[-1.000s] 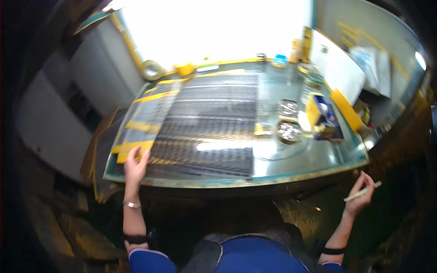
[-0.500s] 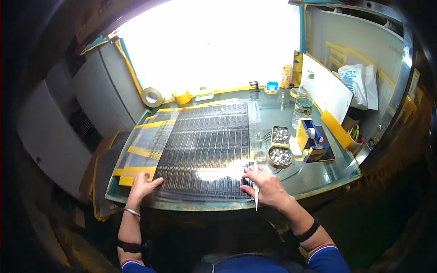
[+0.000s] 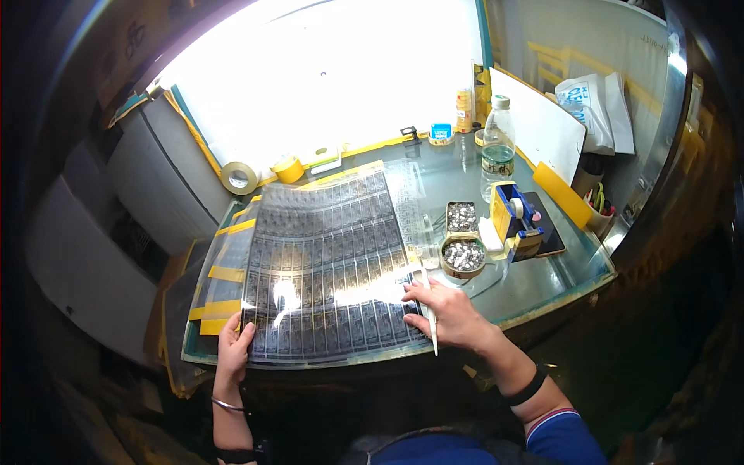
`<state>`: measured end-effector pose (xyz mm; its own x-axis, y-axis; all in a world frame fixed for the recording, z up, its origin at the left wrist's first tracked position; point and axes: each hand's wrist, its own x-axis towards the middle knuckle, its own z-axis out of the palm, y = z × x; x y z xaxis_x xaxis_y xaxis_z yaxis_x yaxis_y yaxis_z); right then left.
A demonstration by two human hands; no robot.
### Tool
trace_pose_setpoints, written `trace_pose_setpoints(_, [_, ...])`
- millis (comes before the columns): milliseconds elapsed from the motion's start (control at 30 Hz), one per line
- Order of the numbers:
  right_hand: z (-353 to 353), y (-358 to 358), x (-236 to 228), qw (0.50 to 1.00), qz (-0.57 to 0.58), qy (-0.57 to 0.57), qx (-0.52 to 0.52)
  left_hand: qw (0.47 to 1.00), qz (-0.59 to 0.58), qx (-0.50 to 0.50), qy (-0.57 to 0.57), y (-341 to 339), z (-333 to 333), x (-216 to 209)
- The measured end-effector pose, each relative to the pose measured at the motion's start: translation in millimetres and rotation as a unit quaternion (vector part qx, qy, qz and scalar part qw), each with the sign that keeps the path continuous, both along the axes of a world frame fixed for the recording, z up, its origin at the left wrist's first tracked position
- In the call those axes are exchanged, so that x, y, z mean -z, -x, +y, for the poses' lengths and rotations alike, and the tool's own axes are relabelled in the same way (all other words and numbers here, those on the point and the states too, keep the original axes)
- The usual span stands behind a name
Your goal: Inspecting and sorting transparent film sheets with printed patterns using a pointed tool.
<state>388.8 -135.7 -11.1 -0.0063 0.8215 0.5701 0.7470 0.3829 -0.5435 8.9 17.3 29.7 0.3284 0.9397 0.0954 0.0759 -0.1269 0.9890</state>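
A large, dark, glossy film sheet [image 3: 325, 256] printed with a grid of small patterns lies bowed over the glass table top. At its near left corner my left hand [image 3: 234, 349] pinches the edge, thumb on top. My right hand [image 3: 457, 316] is at the near right edge, thumb and forefinger gripping the sheet there. A slim white pen-like stick [image 3: 428, 314] is tucked in that same hand, its pointed end toward me. Under the film on the left, clear sheets with yellow tape strips [image 3: 221, 308] stick out. A clear patterned sheet [image 3: 407, 194] shows beyond the right edge.
Right of the film stand two small tins [image 3: 463, 256] of silvery bits, a blue-and-yellow tape dispenser [image 3: 515, 217] and a plastic bottle [image 3: 497, 151]. Tape rolls [image 3: 239, 178] sit along the back under a bright panel [image 3: 325, 85]. The glass table's edge [image 3: 535, 310] runs close in front.
My left hand has closed on the film's left corner, and the sheet now bows upward and covers more of the taped sheets. My right hand stays at the right edge. The view has shifted slightly.
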Motion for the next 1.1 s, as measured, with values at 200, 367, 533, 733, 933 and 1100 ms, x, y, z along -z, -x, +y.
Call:
trace_pose_setpoints(200, [-16.1,-4.1,-18.5,0.983,0.173,-0.051,0.040,0.992,-0.075,-0.088,-0.056,29.6,-11.9,1.9])
trace_pose_setpoints(367, [-21.5,-7.7,-4.3,0.955,0.266,-0.073,0.108,0.976,-0.116,-0.186,-0.010,30.1,-0.7,-7.2])
trace_pose_setpoints(533, [-22.8,-7.5,-8.8,0.949,0.289,-0.062,0.113,0.963,-0.244,-0.115,0.011,-42.7,48.3,-2.5])
trace_pose_setpoints(733, [-24.0,-5.8,-11.9,0.948,0.293,-0.048,0.119,0.962,-0.255,-0.066,0.064,-153.0,86.9,-3.9])
trace_pose_setpoints(933, [-26.5,-9.8,-9.6,0.946,0.303,-0.019,0.114,0.979,-0.063,0.105,0.161,-207.5,45.5,-24.7])
trace_pose_setpoints(1100, [-24.0,-9.4,-7.0,0.945,0.304,-0.055,0.107,0.804,0.392,0.281,-0.346,-199.7,54.8,-25.7])
